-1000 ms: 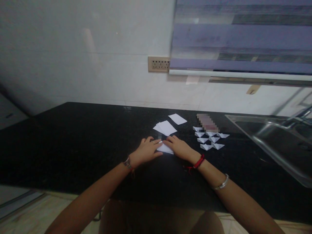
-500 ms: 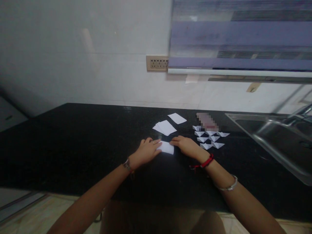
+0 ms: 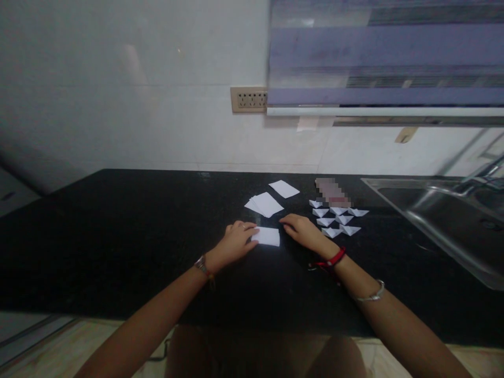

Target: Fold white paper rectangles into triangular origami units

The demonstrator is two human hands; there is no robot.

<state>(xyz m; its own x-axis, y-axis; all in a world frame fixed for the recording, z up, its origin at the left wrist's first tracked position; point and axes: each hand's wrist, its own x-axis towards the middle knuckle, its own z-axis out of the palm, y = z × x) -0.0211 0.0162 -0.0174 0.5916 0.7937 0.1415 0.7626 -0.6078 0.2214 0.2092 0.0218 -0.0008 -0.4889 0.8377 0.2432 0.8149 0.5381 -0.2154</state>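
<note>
A small folded white paper [image 3: 266,237] lies on the black countertop [image 3: 118,226]. My left hand [image 3: 235,242] rests on the counter with its fingertips pressing the paper's left edge. Just right of the paper, my right hand [image 3: 303,232] lies with fingers stretched out and holds nothing. A small stack of white paper rectangles [image 3: 265,205] sits a little beyond the hands. One single sheet [image 3: 284,188] lies farther back.
Several folded white paper triangles [image 3: 338,219] lie in rows right of my right hand. A blurred brownish object [image 3: 333,192] sits behind them. A steel sink [image 3: 441,220] fills the right end. A wall socket [image 3: 248,99] is on the tiled wall, beside a window blind [image 3: 386,58].
My right hand slid off the folded paper to the right and now lies beside it. My left hand stayed on the paper's left edge.
</note>
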